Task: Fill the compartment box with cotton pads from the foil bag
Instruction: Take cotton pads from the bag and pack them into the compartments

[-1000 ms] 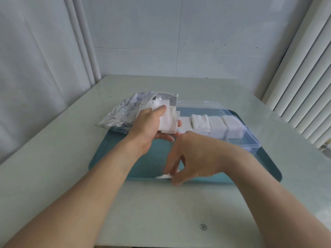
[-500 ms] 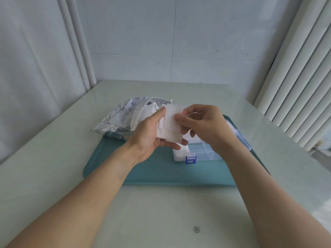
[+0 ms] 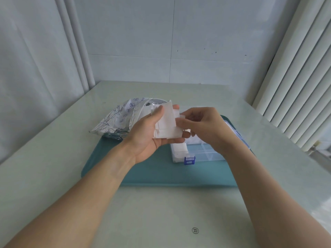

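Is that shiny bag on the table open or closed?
Open. The foil bag lies on its side with its mouth gaping toward the left hand, which holds a stack of cotton pads.

So the tray [image 3: 143, 174] sits mid-table [image 3: 53, 158], and the foil bag [image 3: 121, 119] lies at its 10 o'clock corner, half hanging off onto the table. The compartment box [image 3: 206, 154] is on the tray toward 3 o'clock, with cotton pads [image 3: 180, 151] in its left-hand compartment (its right end is hidden by an arm). Both hands meet above the tray's far edge, left hand [image 3: 150, 136] at 9 o'clock of the right hand [image 3: 202, 126], a stack of pads [image 3: 167, 122] between them.
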A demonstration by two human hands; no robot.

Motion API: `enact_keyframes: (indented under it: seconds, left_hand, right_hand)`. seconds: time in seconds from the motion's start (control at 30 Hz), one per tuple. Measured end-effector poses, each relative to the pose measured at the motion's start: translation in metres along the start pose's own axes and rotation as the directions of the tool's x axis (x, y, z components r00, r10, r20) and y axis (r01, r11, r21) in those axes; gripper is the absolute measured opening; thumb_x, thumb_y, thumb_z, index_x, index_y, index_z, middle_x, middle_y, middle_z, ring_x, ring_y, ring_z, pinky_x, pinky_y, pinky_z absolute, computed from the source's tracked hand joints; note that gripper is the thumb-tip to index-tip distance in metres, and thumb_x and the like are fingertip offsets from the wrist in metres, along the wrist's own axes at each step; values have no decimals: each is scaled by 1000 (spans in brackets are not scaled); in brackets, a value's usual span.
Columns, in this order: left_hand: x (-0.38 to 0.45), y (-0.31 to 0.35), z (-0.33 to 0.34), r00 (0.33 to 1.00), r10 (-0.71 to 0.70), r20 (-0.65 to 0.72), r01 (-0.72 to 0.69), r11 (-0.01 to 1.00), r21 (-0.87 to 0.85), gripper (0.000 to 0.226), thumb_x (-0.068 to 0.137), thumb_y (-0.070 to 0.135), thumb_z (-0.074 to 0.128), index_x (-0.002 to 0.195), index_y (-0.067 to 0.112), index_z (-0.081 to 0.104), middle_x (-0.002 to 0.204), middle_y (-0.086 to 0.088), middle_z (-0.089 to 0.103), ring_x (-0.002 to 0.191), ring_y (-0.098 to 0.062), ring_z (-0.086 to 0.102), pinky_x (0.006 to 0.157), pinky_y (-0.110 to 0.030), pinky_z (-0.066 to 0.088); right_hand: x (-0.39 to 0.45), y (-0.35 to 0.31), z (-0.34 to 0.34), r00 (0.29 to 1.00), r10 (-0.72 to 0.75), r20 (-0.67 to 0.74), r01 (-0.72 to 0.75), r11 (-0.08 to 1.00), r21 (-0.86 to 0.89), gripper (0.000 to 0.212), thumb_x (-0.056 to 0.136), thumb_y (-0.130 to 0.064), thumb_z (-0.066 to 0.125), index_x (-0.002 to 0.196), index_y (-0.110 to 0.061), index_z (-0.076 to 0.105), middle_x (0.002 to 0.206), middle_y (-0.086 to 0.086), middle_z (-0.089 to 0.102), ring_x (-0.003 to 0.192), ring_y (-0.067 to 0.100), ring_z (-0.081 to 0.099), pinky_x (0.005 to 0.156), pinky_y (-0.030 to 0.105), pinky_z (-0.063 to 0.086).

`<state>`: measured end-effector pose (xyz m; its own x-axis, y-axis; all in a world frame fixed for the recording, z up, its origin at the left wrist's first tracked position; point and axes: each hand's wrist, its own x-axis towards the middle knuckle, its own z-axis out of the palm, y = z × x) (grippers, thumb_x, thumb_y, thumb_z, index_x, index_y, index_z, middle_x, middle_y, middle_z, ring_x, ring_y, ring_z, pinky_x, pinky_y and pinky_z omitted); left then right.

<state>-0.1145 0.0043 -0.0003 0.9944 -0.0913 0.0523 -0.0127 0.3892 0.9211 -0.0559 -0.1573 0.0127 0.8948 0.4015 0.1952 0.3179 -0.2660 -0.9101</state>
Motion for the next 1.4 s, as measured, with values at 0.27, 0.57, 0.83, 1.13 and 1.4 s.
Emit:
enact_keyframes:
  seconds: [0.27,0.57,0.83,1.13,1.4]
  left_hand:
    - [6,-3,-6,983,41,-181,-41,999,4,37,108,29,35,111,4,62,87,-17,72,80,-35,70,73,-39,61]
    - [2,-2,0,998,-59,26,58,998,17,60,103,49,33,115,3,69,102,-20,68,87,-33,64,72,-37,55]
    - [2,-7,1,997,-80,-22,81,993,80,52,102,52,38,103,7,64,77,-9,60,62,-23,56,60,-34,44]
    - [2,-7,2,999,-38,-25,38,999,9,12,90,21,67,91,10,71,85,-6,60,79,-19,61,71,-28,54]
    - [1,-10,3,1000,-17,8,17,1000,19,12,87,2,65,96,10,62,76,-4,61,69,-17,61,64,-26,51]
  right_hand:
    - [10,0,-18,989,69,-127,-32,961,275,10,89,-9,69,82,-2,69,84,14,70,78,28,65,75,45,55]
    - [-3,-1,8,1000,24,1,-24,978,205,12,83,-15,79,83,-4,75,68,8,68,52,15,53,54,26,43]
    - [-2,0,13,964,-229,-134,207,965,-159,40,78,-20,81,115,-31,67,103,-7,61,82,6,60,69,18,47]
    - [-2,9,20,915,-374,151,404,845,-352,80,52,-36,98,124,-28,65,131,-11,47,124,11,48,91,3,36]
    - [-1,9,23,902,-387,192,432,798,-421,90,49,-35,99,130,-24,62,136,-7,46,123,17,49,95,26,47]
